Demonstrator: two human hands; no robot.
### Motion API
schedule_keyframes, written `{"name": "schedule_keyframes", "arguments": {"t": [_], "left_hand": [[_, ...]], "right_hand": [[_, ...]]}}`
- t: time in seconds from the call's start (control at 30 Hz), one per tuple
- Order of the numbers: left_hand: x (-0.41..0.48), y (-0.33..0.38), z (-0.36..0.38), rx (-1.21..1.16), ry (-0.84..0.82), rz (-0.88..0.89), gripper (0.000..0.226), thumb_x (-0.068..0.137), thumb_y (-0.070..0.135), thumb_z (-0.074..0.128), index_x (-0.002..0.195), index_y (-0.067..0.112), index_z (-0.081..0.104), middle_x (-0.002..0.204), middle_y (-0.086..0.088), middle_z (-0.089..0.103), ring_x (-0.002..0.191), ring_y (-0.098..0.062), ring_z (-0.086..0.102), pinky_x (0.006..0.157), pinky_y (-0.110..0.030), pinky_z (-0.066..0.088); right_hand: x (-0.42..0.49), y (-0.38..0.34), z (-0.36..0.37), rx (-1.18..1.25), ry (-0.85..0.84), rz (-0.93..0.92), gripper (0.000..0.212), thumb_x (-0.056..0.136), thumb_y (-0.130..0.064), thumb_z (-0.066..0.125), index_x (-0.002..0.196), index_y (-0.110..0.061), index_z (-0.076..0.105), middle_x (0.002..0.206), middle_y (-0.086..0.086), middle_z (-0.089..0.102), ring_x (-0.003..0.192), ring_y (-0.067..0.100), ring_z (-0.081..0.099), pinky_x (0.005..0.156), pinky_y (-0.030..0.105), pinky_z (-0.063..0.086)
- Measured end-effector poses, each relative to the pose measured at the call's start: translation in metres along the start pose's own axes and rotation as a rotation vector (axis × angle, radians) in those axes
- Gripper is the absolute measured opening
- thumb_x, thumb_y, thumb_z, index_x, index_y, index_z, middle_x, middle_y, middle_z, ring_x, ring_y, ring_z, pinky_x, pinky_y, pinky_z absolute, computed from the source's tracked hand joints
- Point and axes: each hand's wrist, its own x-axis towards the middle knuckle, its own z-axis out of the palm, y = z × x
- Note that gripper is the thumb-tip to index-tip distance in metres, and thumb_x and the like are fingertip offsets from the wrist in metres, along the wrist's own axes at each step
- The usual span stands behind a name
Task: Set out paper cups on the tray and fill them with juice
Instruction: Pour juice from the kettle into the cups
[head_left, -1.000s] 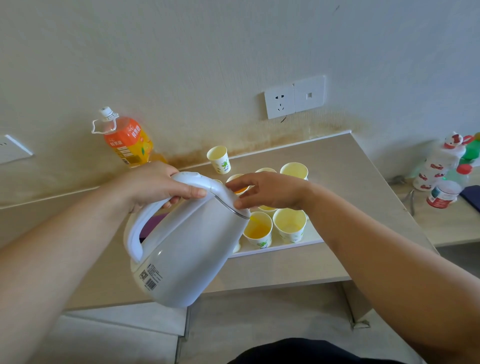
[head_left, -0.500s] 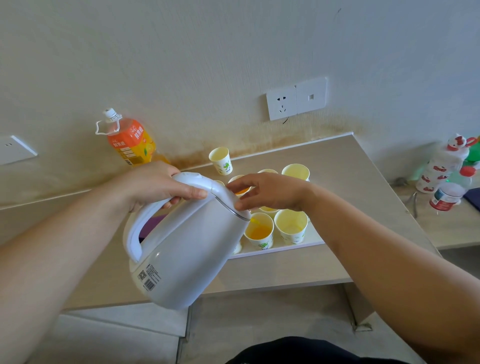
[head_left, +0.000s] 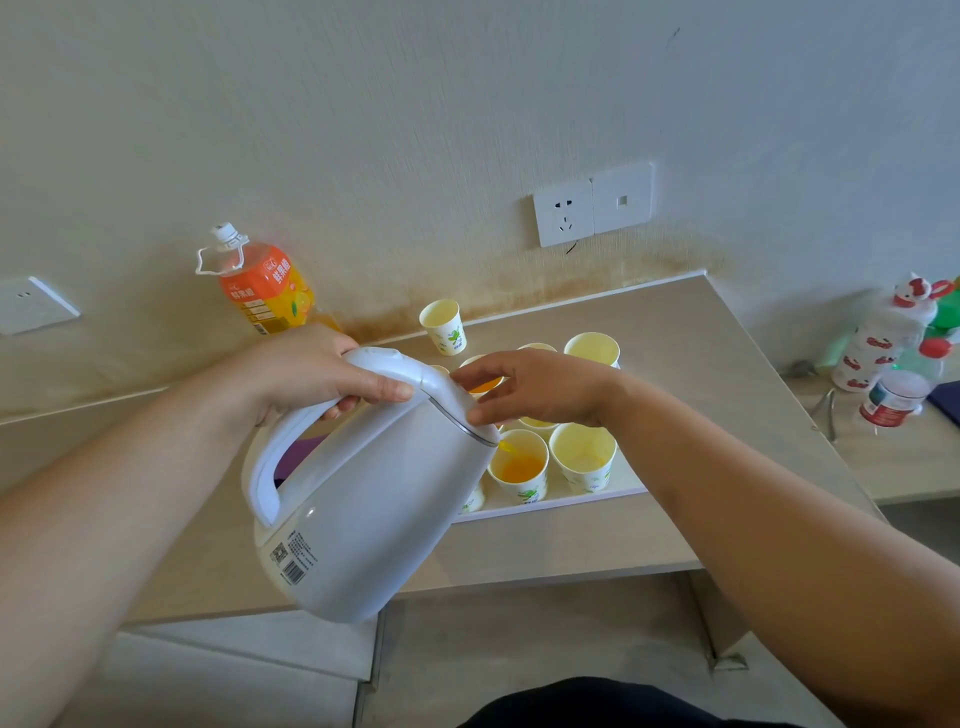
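My left hand (head_left: 317, 374) grips the handle of a white kettle (head_left: 374, 499), which is tilted to the right over a white tray (head_left: 550, 506). Orange juice runs from its spout into a front paper cup (head_left: 519, 470). My right hand (head_left: 540, 387) rests its fingertips on the kettle's lid near the spout. Beside the filling cup stands a pale cup (head_left: 584, 457) with little in it. Several more cups sit behind on the tray, partly hidden by my right hand; one far cup (head_left: 592, 349) looks empty. A single cup (head_left: 444, 327) stands off the tray near the wall.
An orange juice bottle (head_left: 262, 291) stands by the wall at the back left. Wall sockets (head_left: 592, 210) sit above the beige counter (head_left: 701, 364). Several bottles (head_left: 883, 353) crowd a lower table to the right. The counter's front edge runs just below the tray.
The kettle has stayed tilted and juice has begun streaming into the front cup, whose level has risen. Both hands have held their places.
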Motion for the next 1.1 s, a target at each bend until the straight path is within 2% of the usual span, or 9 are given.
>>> {"name": "schedule_keyframes", "arguments": {"t": [0.13,0.3,0.47,0.7,0.9,1.0,1.1], "left_hand": [[-0.0005,0.0012,0.0008,0.01,0.005,-0.012,0.052,0.039,0.061,0.084,0.041,0.019,0.055,0.048,-0.002,0.056,0.047,-0.016,0.048,0.057,-0.028,0.038],[-0.0009,0.0024,0.0013,-0.002,0.005,-0.003,0.059,0.03,0.068,0.072,0.055,0.016,0.058,0.052,-0.003,0.058,0.047,-0.014,0.049,0.059,-0.028,0.039],[-0.0015,0.0049,0.0026,-0.013,0.004,-0.002,0.062,0.029,0.065,0.072,0.06,0.013,0.058,0.051,-0.004,0.056,0.045,-0.014,0.048,0.056,-0.027,0.038],[-0.0008,0.0072,0.0017,0.007,0.002,-0.001,0.058,0.033,0.062,0.076,0.059,0.014,0.057,0.05,-0.002,0.056,0.045,-0.013,0.048,0.056,-0.026,0.037],[0.0016,0.0056,-0.0007,0.007,-0.002,0.013,0.058,0.029,0.066,0.074,0.053,0.017,0.056,0.049,-0.002,0.055,0.045,-0.014,0.048,0.057,-0.027,0.037],[0.0034,0.004,-0.0018,0.014,-0.006,0.016,0.066,0.023,0.068,0.077,0.057,0.015,0.057,0.05,-0.003,0.056,0.046,-0.014,0.048,0.058,-0.028,0.037],[0.0046,0.0031,-0.0025,0.023,-0.008,0.011,0.06,0.031,0.066,0.074,0.056,0.015,0.056,0.05,-0.004,0.055,0.047,-0.015,0.048,0.059,-0.028,0.037]], "right_hand": [[0.0002,0.0016,0.0007,0.006,-0.001,0.003,0.051,0.086,-0.013,0.068,0.133,-0.02,0.052,0.13,-0.004,0.057,0.114,0.012,0.057,0.083,0.017,0.051],[-0.0001,0.0037,0.0003,0.016,-0.006,0.004,0.051,0.086,-0.011,0.067,0.134,-0.018,0.051,0.131,-0.003,0.056,0.116,0.013,0.055,0.088,0.021,0.051],[-0.0003,0.0046,-0.0005,0.018,-0.006,0.006,0.052,0.086,-0.013,0.068,0.134,-0.019,0.05,0.13,-0.004,0.055,0.114,0.011,0.056,0.088,0.021,0.051],[-0.0009,0.0051,-0.0012,0.017,-0.002,0.01,0.053,0.086,-0.014,0.068,0.135,-0.019,0.049,0.132,-0.002,0.055,0.115,0.012,0.057,0.084,0.018,0.051],[0.0001,0.005,-0.0027,0.012,0.004,0.0,0.053,0.085,-0.015,0.069,0.135,-0.019,0.051,0.131,-0.003,0.057,0.113,0.012,0.059,0.08,0.015,0.051],[0.0016,0.0052,-0.003,0.006,0.005,-0.007,0.053,0.085,-0.016,0.069,0.135,-0.02,0.052,0.13,-0.004,0.057,0.112,0.012,0.059,0.077,0.013,0.051],[0.0032,0.0054,-0.0031,0.009,0.001,-0.011,0.053,0.085,-0.017,0.069,0.135,-0.021,0.052,0.129,-0.006,0.058,0.113,0.012,0.059,0.078,0.014,0.051]]}}
